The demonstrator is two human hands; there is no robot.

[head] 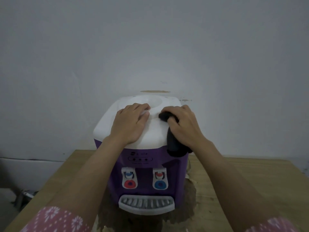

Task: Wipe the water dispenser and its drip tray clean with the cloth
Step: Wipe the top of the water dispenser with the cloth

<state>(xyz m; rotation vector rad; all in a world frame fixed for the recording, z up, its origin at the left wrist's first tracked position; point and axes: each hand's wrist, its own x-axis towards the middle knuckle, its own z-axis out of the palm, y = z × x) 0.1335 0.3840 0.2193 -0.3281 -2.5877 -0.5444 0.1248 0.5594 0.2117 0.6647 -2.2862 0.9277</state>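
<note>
Dispenser [143, 164] taps face camera; left hand [130, 122] flat, right hand [184, 126] gripping cloth [173, 144], seemingly trailing frontward.

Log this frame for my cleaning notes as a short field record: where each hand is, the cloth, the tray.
left hand: flat on the dispenser's white top, holding nothing
right hand: fingers closed on the black cloth
black cloth: on the top's right side, one end hanging over the front edge
drip tray: grey, at the base front, no hand on it
dispenser body: purple, on a wooden table
</note>
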